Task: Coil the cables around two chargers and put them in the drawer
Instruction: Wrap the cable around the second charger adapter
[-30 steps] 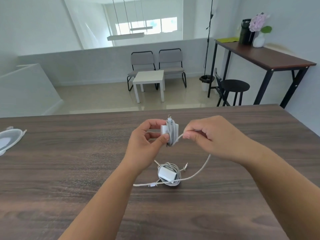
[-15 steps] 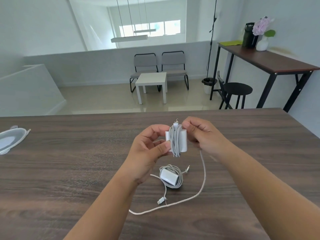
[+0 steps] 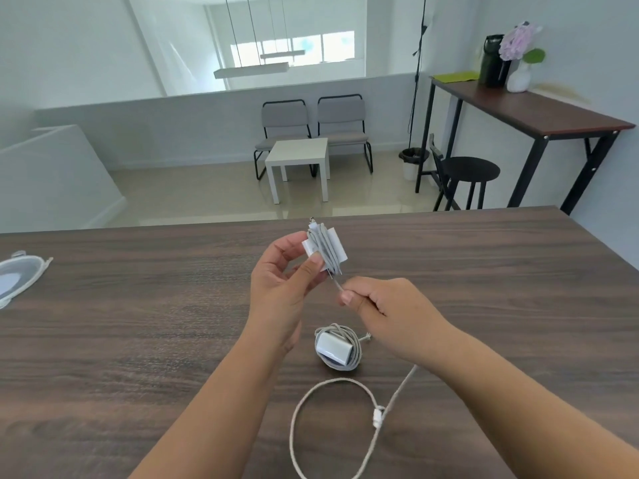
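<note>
One charger between left hand fingers.

A dark wood-grain worktop is stretching across the near view. At nine o'clock, a white round object is lying at its edge, partly cut off. At twelve o'clock, two grey chairs are standing behind a small white table. At two o'clock, a black stool is sitting beside a tall brown table bearing a vase of pink flowers.
</note>
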Motion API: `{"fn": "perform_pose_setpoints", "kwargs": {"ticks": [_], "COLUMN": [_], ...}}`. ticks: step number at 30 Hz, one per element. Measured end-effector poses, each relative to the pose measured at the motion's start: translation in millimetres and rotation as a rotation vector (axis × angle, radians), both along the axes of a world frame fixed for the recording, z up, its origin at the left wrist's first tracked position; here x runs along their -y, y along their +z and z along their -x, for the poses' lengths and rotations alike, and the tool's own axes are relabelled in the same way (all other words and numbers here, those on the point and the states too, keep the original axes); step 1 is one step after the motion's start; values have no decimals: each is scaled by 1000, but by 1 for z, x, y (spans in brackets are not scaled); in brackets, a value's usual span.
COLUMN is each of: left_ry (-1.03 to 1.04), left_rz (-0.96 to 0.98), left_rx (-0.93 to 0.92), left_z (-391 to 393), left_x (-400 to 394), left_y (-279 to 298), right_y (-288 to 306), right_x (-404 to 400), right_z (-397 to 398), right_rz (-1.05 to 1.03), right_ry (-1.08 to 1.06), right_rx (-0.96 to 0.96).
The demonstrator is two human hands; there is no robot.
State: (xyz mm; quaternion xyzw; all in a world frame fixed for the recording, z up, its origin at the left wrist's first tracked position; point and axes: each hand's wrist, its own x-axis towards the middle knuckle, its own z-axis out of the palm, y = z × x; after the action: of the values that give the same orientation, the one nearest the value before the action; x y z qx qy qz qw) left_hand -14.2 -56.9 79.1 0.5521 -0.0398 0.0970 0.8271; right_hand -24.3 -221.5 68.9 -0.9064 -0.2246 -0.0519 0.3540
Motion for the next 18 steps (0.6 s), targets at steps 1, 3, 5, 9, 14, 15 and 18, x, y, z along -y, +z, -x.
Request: {"fn": "perform_pose_setpoints", "kwargs": {"ticks": [1,3,5,9,14,15,18], "left_ry": [5,2,8,27,-45,-67,-140], "left_rz": [-16,-45,-102,-225,-487,-543,-662], "left_rx": [3,6,14,26,58,75,135], "left_z": [-1,-2,-1,2,5,7,11], "left_x": [-1,-2,-2,-3,-11,-12,-16], "left_y": [0,1,0,-3,-5,-3,1], "right_y": [5,10,14,30,51,54,65], "right_x": [1,3,5,11,20,22,28], "right_z": [1,2,3,5,-5,-7,-11], "right_rz": [59,137,197,306,374,383,382], "right_ry": [3,-2,8,49,122,130,142], "right_rx": [39,95,126,180,216,222,245]}}
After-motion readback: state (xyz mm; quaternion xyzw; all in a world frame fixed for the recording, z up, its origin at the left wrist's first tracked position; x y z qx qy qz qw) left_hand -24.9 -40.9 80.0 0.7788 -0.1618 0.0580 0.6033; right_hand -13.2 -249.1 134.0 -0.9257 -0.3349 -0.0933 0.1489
